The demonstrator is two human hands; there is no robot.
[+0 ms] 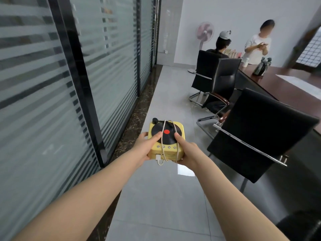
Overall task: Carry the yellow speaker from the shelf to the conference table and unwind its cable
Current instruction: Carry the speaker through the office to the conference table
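Head view, frame centre: I hold one yellow speaker (pixel 166 141), its one white cable (pixel 163 145) wrapped around, left hand (pixel 145 148) and right hand (pixel 186 152) fingers both clasping it; three black chairs (pixel 224 80) at right

Both hands grip the yellow speaker (pixel 166 141), left hand (pixel 145 148) and right hand (pixel 186 152), white cable (pixel 163 146) wrapped around it, conference table (pixel 286 91) off right behind 3 black chairs (pixel 257 136).

The yellow speaker (pixel 179 128) looks like smooth matt plastic, its white cable (pixel 163 141) rubbery. The conference table (pixel 284 89) shows glossy dark wood; the chairs (pixel 257 134) matt black upholstery on chromed metal; the floor (pixel 156 197) polished tile.
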